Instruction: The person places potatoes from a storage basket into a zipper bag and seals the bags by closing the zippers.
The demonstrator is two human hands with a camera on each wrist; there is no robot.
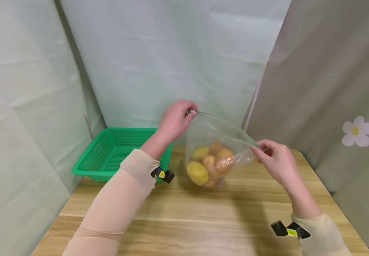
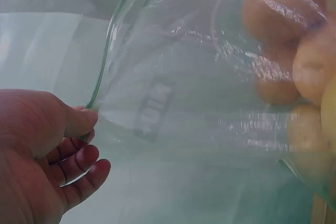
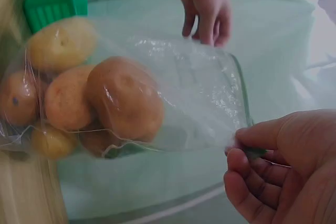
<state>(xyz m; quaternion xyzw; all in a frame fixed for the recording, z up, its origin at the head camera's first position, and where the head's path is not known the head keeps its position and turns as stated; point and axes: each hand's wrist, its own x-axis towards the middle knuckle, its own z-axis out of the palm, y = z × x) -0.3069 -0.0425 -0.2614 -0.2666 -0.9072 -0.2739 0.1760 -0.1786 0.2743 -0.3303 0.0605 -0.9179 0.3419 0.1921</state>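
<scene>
A clear plastic zip bag [image 1: 235, 138] with a green strip along its top hangs between my two hands. Inside its lower part lie several potatoes [image 3: 125, 98], some yellow, some brownish. My left hand [image 1: 177, 119] pinches the bag's upper left corner between thumb and fingers; the left wrist view shows that thumb [image 2: 84, 121] on the green edge. At the other top corner, my right hand [image 1: 277, 160] pinches the edge, lower than the left. The mouth edges look slightly parted. Whether the bag's bottom touches the table, I cannot tell.
A green plastic basket [image 1: 90, 156] with slotted walls stands on the left of the wooden table [image 1: 184, 220], partly behind my left forearm. Pale cloth curtains [image 1: 171, 64] enclose the table at the back and sides. The right curtain [image 1: 319, 89] bears white flowers.
</scene>
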